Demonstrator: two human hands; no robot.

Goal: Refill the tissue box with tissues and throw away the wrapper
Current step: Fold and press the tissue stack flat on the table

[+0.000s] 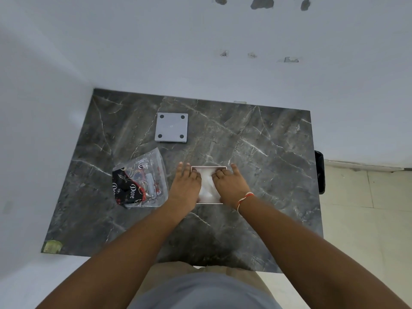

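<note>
Head cam has us looking straight down at the tissue box (209, 167), open side up on the marble table (256, 139) with the tissues (206, 188) already inside. Our left hand (185, 186) and right hand (230, 186) flank it, fingers curled over the stack, pressing down. The wrapper (140, 181) lies just left, so our left hand's nearer for grabbing it.

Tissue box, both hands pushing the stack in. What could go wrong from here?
1. The tissues look bunched between the left hand and right hand; they may crumple or jam in the tissue box.
2. The base plate lies apart, feet up; lifting the box unclosed could spill the stack.
3. The empty wrapper sits loose beside the box and could be forgotten.
</note>
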